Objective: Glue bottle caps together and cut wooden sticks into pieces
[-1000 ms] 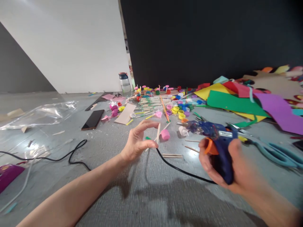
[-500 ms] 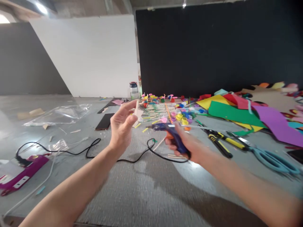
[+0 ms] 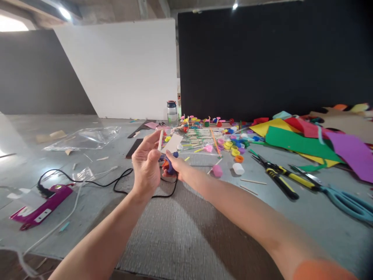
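Note:
Between the thumb and fingers of my left hand (image 3: pixel 146 165) a thin wooden stick (image 3: pixel 161 140) stands nearly upright. My right hand (image 3: pixel 177 165) is closed around the handle of a dark blue glue gun (image 3: pixel 171 162) with an orange trigger. The gun points left, and its nozzle is hidden behind my left hand. A clear glue stick reaches out to the right from its back. A pale flat card (image 3: pixel 173 143) shows just beyond the two hands; whether it is held or lies on the table I cannot tell. The gun's black cord (image 3: pixel 163 196) loops below.
Bottle caps (image 3: pixel 228 145), sticks and a pink block (image 3: pixel 217 170) lie beyond and right of my hands. Pliers (image 3: pixel 281 182), blue scissors (image 3: pixel 346 200) and coloured sheets (image 3: pixel 303 144) are at the right. A purple power strip (image 3: pixel 43 208) sits left, and a bottle (image 3: pixel 171 112) stands behind.
My right hand has swung the glue gun left, from apart to close against my left hand. The left hand still holds the stick. The view has turned slightly left.

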Demonstrator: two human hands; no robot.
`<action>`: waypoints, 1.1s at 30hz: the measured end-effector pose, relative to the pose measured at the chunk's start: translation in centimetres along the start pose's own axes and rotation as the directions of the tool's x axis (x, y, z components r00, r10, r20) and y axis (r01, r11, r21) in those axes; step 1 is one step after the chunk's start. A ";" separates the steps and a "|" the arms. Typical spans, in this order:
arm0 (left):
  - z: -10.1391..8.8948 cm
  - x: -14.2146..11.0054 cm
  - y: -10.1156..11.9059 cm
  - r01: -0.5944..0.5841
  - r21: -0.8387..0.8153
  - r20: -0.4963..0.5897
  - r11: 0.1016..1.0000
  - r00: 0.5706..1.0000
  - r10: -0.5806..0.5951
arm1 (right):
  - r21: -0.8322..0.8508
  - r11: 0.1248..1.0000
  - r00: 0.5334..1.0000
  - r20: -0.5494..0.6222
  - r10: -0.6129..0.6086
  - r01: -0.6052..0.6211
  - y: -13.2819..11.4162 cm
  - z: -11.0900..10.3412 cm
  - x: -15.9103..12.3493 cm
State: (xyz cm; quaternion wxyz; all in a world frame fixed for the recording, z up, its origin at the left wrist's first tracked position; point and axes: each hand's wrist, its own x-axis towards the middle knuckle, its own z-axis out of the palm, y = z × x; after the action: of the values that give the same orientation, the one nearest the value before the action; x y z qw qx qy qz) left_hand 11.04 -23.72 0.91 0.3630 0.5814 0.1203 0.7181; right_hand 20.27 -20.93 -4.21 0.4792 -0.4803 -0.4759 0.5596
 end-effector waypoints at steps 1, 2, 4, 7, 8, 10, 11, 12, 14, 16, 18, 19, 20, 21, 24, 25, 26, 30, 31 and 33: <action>0.0 -0.1 0.0 0.004 0.002 0.004 1.000 1.000 -0.004 | 0.011 1.000 1.000 -0.002 0.028 -0.028 0.1 0.2 0.1; 0.0 -0.1 0.0 0.007 0.003 0.008 1.000 1.000 -0.007 | 0.013 0.998 0.998 0.006 0.060 -0.060 0.1 0.3 0.1; 0.0 -0.2 -0.1 0.010 0.004 0.017 1.000 1.000 -0.010 | -0.020 0.994 0.993 0.038 0.109 -0.108 0.0 0.1 0.1; -0.1 -0.3 -0.2 0.012 -0.001 0.024 1.000 1.000 -0.012 | -0.106 0.984 0.984 0.088 0.154 -0.144 -0.5 -1.2 -0.5; -0.1 -0.3 -0.2 0.009 -0.003 0.023 1.000 1.000 -0.009 | -0.143 0.979 0.982 0.102 0.158 -0.143 -0.9 -1.9 -0.9; -0.2 -0.2 -0.3 0.000 -0.006 0.022 1.000 1.000 0.000 | -0.229 0.966 0.982 0.116 0.151 -0.121 -1.7 -3.9 -2.2; -0.2 -0.2 -0.3 -0.003 -0.005 0.024 1.000 1.000 0.003 | -0.273 0.957 0.986 0.109 0.129 -0.095 -2.1 -5.1 -3.0; -0.2 -0.2 -0.4 -0.004 -0.002 0.028 1.000 1.000 0.004 | -0.314 0.948 0.992 0.092 0.092 -0.058 -2.6 -6.5 -4.0; -0.1 -0.4 -0.6 0.002 0.012 0.037 1.000 0.999 -0.002 | -0.383 0.924 0.996 0.078 0.041 -0.008 -3.5 -9.5 -6.3; 0.0 -0.9 -1.0 0.025 0.036 0.056 0.999 0.998 -0.027 | -0.459 0.888 0.999 0.053 0.001 0.024 -4.1 -12.6 -9.0; 0.3 -1.8 -1.3 0.067 0.051 0.108 0.996 0.992 -0.072 | -0.541 0.840 0.999 0.014 -0.034 0.037 -4.2 -15.0 -11.7; 0.5 -2.3 -1.5 0.092 0.053 0.145 0.994 0.985 -0.099 | -0.621 0.783 0.999 0.012 -0.048 0.045 -4.0 -15.8 -12.8; 0.8 -2.9 -1.6 0.118 0.054 0.185 0.992 0.975 -0.126 | -0.760 0.646 0.997 0.021 -0.078 0.066 -3.7 -16.4 -13.8; 1.0 -3.6 -1.8 0.144 0.058 0.226 0.988 0.962 -0.153 | -0.851 0.520 0.996 0.028 -0.088 0.070 -3.3 -16.8 -14.6; 1.9 -5.4 -2.1 0.195 0.099 0.340 0.976 0.915 -0.218 | -0.941 0.329 0.994 0.052 -0.095 0.081 -1.9 -16.8 -15.6; 2.1 -5.9 -2.1 0.205 0.111 0.376 0.972 0.897 -0.232 | -0.941 0.327 0.994 0.060 -0.095 0.088 -1.4 -16.7 -15.6; 2.3 -6.4 -2.1 0.214 0.119 0.408 0.970 0.880 -0.244 | -0.939 0.330 0.993 0.067 -0.097 0.096 -1.1 -16.5 -15.5; 2.6 -7.3 -1.8 0.215 0.115 0.485 0.970 0.840 -0.244 | -0.938 0.325 0.990 0.084 -0.112 0.116 -0.3 -16.3 -15.0; 2.6 -7.4 -1.7 0.193 0.120 0.494 0.974 0.839 -0.228 | -0.937 0.330 0.989 0.080 -0.121 0.116 -0.2 -16.4 -15.0; 2.5 -7.4 -1.4 0.124 0.150 0.506 0.981 0.843 -0.184 | -0.931 0.347 0.988 0.069 -0.142 0.114 -0.1 -16.6 -15.0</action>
State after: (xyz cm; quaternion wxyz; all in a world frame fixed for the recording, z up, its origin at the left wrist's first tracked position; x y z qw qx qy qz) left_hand 14.37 -28.24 -4.75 0.4052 0.7607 0.1046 0.4961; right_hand 37.92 -34.63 -4.29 0.1707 -0.6350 -0.7391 0.1466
